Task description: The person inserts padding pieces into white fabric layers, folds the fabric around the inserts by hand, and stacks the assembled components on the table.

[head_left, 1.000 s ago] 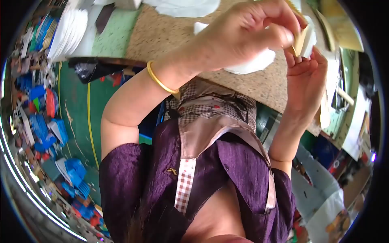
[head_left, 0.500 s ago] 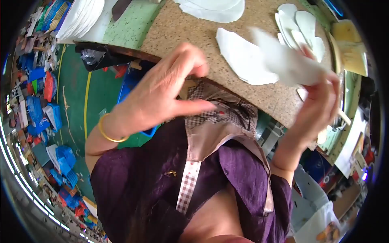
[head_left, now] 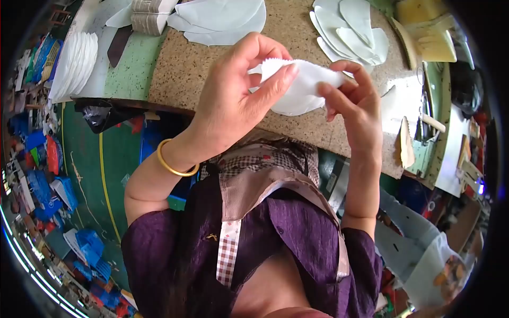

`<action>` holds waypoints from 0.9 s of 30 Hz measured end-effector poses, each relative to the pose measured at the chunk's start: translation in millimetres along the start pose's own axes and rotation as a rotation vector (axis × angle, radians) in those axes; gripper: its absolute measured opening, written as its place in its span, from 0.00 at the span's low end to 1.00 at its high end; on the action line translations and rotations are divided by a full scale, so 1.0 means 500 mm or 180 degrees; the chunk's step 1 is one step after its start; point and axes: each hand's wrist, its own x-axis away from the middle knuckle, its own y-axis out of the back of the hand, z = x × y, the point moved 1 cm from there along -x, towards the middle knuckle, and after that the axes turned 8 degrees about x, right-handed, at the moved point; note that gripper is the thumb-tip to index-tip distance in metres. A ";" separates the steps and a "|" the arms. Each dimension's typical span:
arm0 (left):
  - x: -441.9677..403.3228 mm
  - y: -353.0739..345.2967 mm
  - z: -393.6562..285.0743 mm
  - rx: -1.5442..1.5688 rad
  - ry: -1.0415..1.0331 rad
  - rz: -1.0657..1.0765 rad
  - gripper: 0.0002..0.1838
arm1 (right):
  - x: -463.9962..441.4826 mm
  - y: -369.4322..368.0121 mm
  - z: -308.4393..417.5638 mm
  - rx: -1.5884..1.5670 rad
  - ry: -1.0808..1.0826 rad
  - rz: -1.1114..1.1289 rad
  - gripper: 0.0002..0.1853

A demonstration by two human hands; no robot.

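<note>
The person stands against the near edge of the speckled board. A white sheet piece with a serrated upper edge is held above the board, between the two hands. Left hand: thumb and curled fingers pinch the sheet at its left end. Right hand: thumb and bent fingers grip the opposite end; the exact fingertip contact is partly hidden. The lower part of the white area overlaps another pale shape, and I cannot tell where one ends.

Surrounding items: beyond the right hand, a fan of overlapping white pieces lies on the board. Beyond the left hand lies a second group of white pieces, with a tied beige bundle just beside it. Further left on the green surface are a dark strip and a thick white stack.

Obstructions: a curved tan piece and a yellow block crowd the far right corner. A small tan piece sits at the right edge, near a pale stick. A black bag hangs below the left edge.
</note>
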 end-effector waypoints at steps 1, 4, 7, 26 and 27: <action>0.000 0.003 0.006 -0.0251 -0.0253 -0.0032 0.10 | -0.004 -0.008 0.002 0.0087 0.0023 0.0019 0.18; -0.014 0.037 0.006 -0.1800 -0.0857 -0.0175 0.09 | -0.015 -0.009 0.007 0.0429 0.0124 -0.0152 0.16; -0.018 0.065 0.028 -0.1972 -0.0641 -0.0083 0.11 | -0.019 0.002 -0.003 0.0661 0.0117 -0.0201 0.14; -0.006 0.083 0.080 -0.3966 -0.0951 -0.0774 0.50 | 0.000 -0.027 -0.050 0.2972 0.0639 -0.0646 0.18; 0.003 0.091 0.079 -0.3104 -0.0748 -0.0908 0.49 | 0.001 -0.024 -0.044 0.2354 0.0756 -0.0792 0.17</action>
